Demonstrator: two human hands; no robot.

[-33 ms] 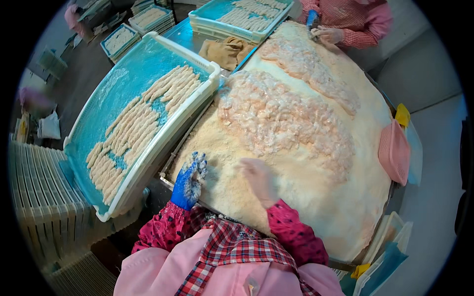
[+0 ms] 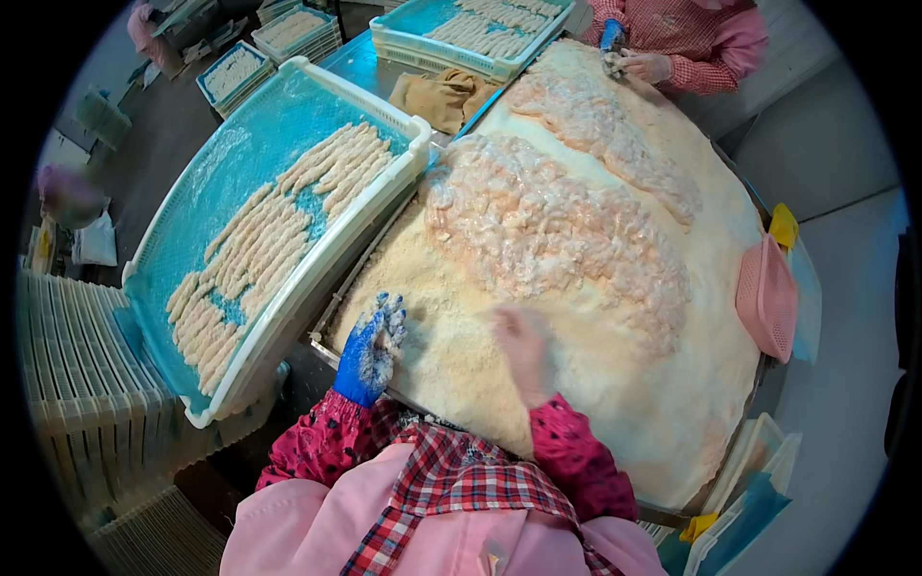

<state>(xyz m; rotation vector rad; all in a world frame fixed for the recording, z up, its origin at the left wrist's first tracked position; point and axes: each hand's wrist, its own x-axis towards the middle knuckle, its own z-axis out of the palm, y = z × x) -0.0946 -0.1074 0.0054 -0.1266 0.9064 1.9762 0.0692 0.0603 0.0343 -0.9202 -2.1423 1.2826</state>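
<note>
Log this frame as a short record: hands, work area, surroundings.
left hand: blue glove, caked with crumbs, fingers up, no clear held item
right hand: bare, motion-blurred, over the crumbs; contact and grip unclear
work area: pink pieces heaped beyond both hands
tray: left of the crumbs, white rim, blue lining
tray contents: coated strips in rows
right edge: pink basket
far side: brown cloth; co-worker at upper right

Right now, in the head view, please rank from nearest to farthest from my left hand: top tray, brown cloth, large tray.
From your left hand:
1. Large tray: just left.
2. Brown cloth: farther ahead.
3. Top tray: beyond the cloth.
</note>
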